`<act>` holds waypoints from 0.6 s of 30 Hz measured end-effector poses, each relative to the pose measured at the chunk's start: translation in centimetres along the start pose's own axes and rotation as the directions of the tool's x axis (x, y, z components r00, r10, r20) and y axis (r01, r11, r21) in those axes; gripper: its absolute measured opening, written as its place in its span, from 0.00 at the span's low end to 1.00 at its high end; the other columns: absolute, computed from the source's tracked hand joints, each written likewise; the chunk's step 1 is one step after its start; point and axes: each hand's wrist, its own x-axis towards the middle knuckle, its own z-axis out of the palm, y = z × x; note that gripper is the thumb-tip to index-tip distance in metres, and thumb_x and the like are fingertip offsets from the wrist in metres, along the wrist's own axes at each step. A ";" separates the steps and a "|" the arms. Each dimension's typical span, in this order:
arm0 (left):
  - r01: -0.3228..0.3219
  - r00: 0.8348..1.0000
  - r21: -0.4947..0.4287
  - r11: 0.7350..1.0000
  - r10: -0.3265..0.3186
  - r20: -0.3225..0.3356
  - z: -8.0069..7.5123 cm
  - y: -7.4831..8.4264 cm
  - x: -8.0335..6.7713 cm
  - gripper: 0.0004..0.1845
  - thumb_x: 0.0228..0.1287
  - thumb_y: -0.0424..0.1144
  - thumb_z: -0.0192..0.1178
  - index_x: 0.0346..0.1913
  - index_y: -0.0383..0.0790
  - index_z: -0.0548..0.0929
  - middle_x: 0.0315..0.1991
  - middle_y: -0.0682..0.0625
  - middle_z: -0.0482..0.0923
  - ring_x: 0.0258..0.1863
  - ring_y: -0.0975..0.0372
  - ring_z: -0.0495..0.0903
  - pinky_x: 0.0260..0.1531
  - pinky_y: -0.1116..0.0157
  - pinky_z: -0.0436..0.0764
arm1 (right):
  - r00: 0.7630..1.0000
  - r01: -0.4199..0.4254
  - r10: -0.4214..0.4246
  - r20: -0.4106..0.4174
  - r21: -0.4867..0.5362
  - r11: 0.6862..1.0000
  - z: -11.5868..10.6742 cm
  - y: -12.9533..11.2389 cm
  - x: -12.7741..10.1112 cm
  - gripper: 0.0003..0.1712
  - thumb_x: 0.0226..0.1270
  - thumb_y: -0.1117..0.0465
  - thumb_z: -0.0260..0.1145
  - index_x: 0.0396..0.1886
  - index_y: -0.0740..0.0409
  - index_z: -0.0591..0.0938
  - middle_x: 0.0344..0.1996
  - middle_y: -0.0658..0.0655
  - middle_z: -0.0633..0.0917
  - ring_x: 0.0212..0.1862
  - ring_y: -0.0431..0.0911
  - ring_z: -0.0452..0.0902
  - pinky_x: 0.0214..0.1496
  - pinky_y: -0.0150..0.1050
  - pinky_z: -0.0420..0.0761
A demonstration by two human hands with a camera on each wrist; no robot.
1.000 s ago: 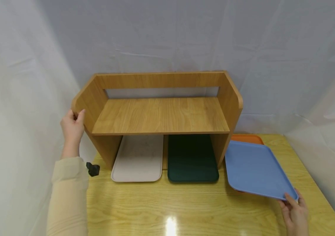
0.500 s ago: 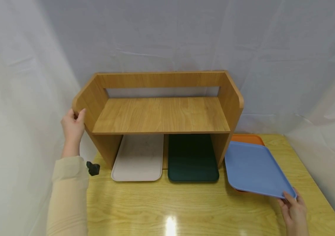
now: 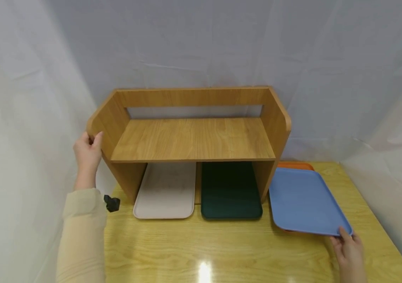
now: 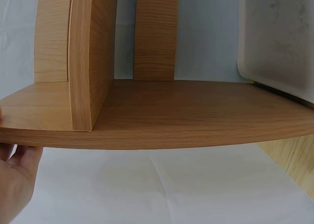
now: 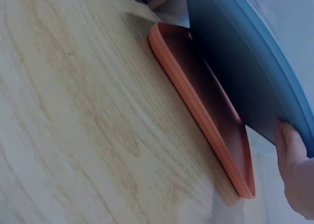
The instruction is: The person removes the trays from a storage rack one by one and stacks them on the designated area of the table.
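On yellow table (image 3: 222, 251), right hand (image 3: 349, 251) pinching blue tray (image 3: 303, 202) has lowered it toward orange tray (image 5: 206, 111).

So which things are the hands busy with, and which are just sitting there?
In use:
- blue tray, its corner held up by the right hand
- orange tray right underneath it
- wooden shelf, its side held by the left hand

Just sitting:
- white tray
- dark green tray
- small black thing
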 end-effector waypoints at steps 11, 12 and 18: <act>-0.033 0.998 -0.012 0.999 0.033 -0.046 0.0 0.0 0.0 0.17 0.61 0.43 0.53 0.22 0.35 0.65 0.17 0.52 0.61 0.18 0.66 0.60 0.15 0.74 0.59 | 0.996 -0.012 -0.029 -0.087 -0.439 0.898 -1.0 0.3 1.1 0.47 0.62 0.72 0.51 0.67 0.40 0.33 0.47 0.54 0.64 0.32 0.44 0.78 0.38 0.41 0.77; -0.036 0.998 -0.011 0.999 0.036 -0.048 0.0 -0.1 0.0 0.17 0.61 0.43 0.53 0.22 0.35 0.65 0.17 0.51 0.61 0.17 0.66 0.60 0.15 0.74 0.59 | 0.997 0.007 -0.041 -0.061 -0.479 0.878 -1.3 0.4 1.3 0.46 0.63 0.72 0.49 0.66 0.41 0.32 0.48 0.54 0.62 0.32 0.44 0.77 0.38 0.41 0.76; -0.036 0.998 -0.025 0.999 0.035 -0.052 0.0 -0.2 0.0 0.17 0.61 0.43 0.54 0.22 0.35 0.65 0.18 0.51 0.61 0.18 0.66 0.60 0.15 0.74 0.60 | 0.992 0.041 -0.093 -0.082 -0.493 0.869 -2.6 0.6 2.6 0.44 0.64 0.72 0.47 0.66 0.41 0.33 0.48 0.56 0.63 0.32 0.43 0.78 0.39 0.38 0.76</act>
